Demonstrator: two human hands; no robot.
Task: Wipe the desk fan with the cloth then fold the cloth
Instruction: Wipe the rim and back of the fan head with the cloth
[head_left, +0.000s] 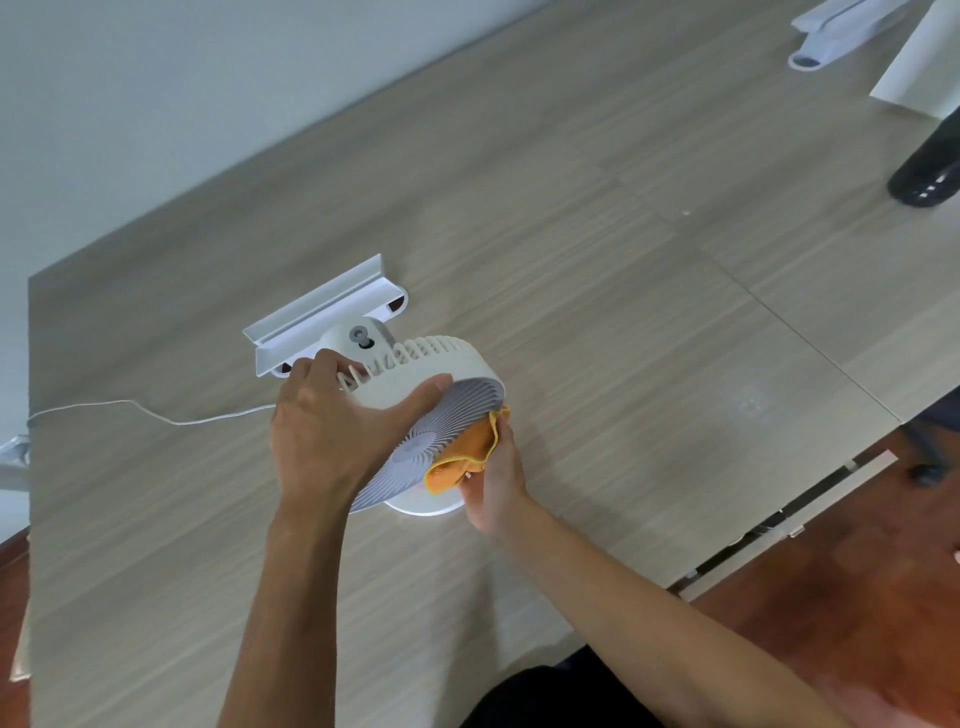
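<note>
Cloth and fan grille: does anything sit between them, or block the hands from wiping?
Nothing visible does. The right hand presses the orange cloth straight against the fan grille's lower right, in contact. The left hand grips the fan's rim from the other side, steadying it and clear of the cloth.

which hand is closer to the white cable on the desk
Left. The left hand grips the rear of the fan, right where the white cable runs in. The right hand holds the orange cloth against the front grille, on the fan's far side from the cable.
</note>
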